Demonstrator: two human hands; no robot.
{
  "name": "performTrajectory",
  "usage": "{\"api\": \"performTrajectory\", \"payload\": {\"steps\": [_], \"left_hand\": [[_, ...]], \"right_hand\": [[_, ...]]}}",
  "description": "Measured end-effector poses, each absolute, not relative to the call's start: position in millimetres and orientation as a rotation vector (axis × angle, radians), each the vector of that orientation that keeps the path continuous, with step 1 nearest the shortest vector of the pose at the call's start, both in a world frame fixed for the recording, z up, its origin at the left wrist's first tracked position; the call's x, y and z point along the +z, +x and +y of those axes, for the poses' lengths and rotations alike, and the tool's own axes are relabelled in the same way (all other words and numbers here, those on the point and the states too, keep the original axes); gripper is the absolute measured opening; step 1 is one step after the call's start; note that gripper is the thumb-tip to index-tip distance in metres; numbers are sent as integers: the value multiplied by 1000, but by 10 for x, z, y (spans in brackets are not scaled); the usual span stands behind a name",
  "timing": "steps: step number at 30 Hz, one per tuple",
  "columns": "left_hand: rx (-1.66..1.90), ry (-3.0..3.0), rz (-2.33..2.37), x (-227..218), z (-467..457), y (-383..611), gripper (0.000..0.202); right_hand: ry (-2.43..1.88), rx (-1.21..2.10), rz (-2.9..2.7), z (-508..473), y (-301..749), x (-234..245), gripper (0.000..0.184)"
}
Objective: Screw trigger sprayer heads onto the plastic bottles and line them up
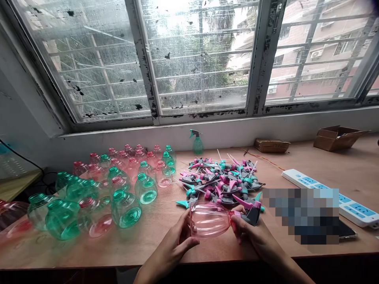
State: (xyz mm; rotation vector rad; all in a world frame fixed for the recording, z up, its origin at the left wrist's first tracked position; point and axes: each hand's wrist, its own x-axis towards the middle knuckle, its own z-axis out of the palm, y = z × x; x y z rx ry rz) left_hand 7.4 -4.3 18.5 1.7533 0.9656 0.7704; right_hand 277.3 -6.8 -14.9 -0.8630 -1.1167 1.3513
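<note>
Plainly, everything hangs on 1 line: the pink bottle [210, 221] lies on its side over the front of the table [161, 217], long axis running left to right between our 2 hands, neck pointing right. Our left hand [174, 246] cups the base, fingers behind it and thumb stretched out below. Our right hand [250, 230] is the nearer to the neck, its thumb and fingers pinching where the neck meets the spray head [254, 214]. That head sits roughly in line with the bottle, its pink trigger [242, 201] slanting up and back leftward. We cannot tell how far it is seated, as our fingers partly cover the joint. Just beyond the bottle lies the pile of loose spray heads [222, 181].
</note>
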Motion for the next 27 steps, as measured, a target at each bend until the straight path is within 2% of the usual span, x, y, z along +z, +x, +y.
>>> {"api": "performTrajectory", "payload": {"steps": [9,27], "left_hand": [[784,1630,919,105,-36,50,98],[808,1705,983,89,9,0,79]], "right_hand": [[-844,1375,-1133,-48,2769,-162,36],[-929,1417,-1199,-76,2785,-160,37]]}}
